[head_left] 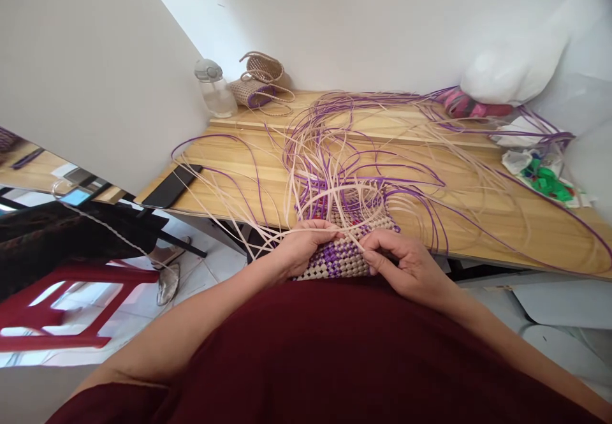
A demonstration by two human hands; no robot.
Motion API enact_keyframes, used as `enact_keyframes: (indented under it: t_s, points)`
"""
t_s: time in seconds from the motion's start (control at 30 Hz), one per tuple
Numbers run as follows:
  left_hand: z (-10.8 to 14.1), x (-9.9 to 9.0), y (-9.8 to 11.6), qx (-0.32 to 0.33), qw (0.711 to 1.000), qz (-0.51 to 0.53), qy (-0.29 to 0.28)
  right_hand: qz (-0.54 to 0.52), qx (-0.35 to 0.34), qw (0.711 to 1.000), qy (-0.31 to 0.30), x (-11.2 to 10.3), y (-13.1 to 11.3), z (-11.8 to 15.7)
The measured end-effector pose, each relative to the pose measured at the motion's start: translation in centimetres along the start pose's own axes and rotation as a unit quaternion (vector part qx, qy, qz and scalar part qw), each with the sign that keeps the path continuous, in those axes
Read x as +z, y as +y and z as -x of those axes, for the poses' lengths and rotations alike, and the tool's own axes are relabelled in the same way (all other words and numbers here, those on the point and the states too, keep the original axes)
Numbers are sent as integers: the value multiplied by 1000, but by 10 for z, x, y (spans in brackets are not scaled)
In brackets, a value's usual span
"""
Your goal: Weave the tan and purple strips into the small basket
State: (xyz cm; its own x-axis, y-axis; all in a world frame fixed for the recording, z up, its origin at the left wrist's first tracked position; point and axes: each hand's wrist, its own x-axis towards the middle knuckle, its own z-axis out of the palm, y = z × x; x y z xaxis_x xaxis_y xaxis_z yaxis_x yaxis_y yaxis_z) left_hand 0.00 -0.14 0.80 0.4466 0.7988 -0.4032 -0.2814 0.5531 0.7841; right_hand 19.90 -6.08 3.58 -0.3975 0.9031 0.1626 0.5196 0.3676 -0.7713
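Observation:
A partly woven basket (342, 258) in beige and purple plastic strips rests between my body and the table edge. Long loose beige and purple strands (329, 137) fan out from its upper edge across the table. My left hand (306, 242) is closed on a beige strip at the basket's left side, thumb and fingertips pinched together. On the right, my right hand (399, 258) pinches another beige strip (352, 238) between thumb and forefinger, close to the weave. The strips cross between the two hands. My fingers hide part of the weave.
A black phone (172, 186) lies at the table's left. Behind it stand a clear bottle (215, 89) and small woven baskets (258, 83). A white bag (511, 70), a pink bundle (471, 104) and green scraps (547, 178) are at right. A red stool (81, 303) and a person's foot (168, 280) appear lower left.

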Motion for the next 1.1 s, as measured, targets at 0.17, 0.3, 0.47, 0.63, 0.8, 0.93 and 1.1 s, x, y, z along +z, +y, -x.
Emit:
enact_keyframes:
  t_s: [0.17,0.3,0.47,0.63,0.8,0.93,1.1]
  points:
    - [0,3,-1,37,999,-14,-17,-5,15,1000,-2,1,-1,1]
    - [-2,1,-7,54,998,3,13,3,35,999,-16,-1,-1,-1]
    - [-5,-2,-8,60,998,-2,12,-23,52,998,-24,0,0,-2]
    - [-6,3,0,58,996,-39,-54,-62,60,996,-10,4,4,2]
    - [-8,9,-5,86,990,-113,-18,-73,96,993,-12,4,3,1]
    - [-10,7,-12,91,989,-118,-27,-64,154,984,-58,3,-4,1]
    - [-10,8,-6,101,985,-131,-47,-8,133,984,-119,-16,-12,-7]
